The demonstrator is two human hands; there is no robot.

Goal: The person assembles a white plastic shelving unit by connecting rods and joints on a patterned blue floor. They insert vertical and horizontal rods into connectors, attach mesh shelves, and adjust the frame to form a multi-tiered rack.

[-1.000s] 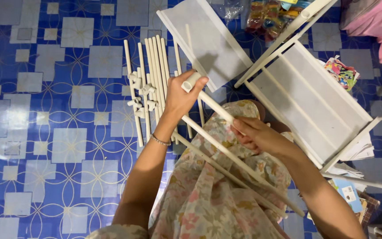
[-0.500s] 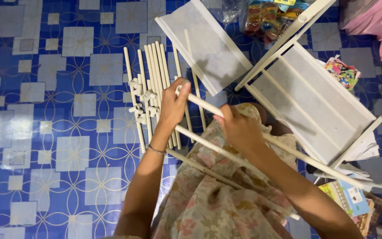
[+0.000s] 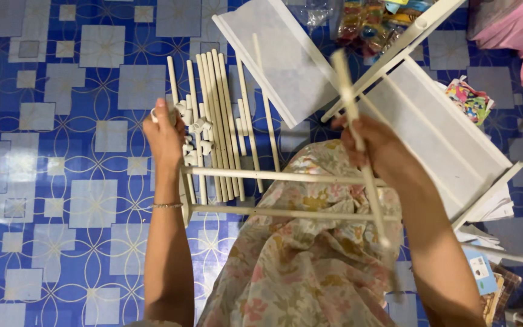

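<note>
Since the earlier frame, both hands have swung apart: the left hand (image 3: 166,134) now sits out over the blue patterned floor (image 3: 43,181), and the right hand (image 3: 378,147) has lifted its rod to a steep angle. The left hand is closed on a small white plastic connector (image 3: 154,114) at the end of the part-built frame. The right hand grips a long cream plastic rod (image 3: 355,130), blurred by motion.

Two horizontal cream rods (image 3: 279,177) span between the hands, above the floral-print lap (image 3: 310,266). These rods appear light, stiff and smooth, so they likely slip in a loose grip and flex slightly over their length. Holding near the joints gives the most control; push-fit connectors may pull loose under twisting.

Behind the left hand lies a row of loose cream rods (image 3: 216,115) with spare white connectors (image 3: 198,130). Beyond stand two white shelf panels (image 3: 286,60).

The right-hand rod's lower end is smeared, and its joint cannot be made out. The connector is mostly hidden by fingers.
</note>
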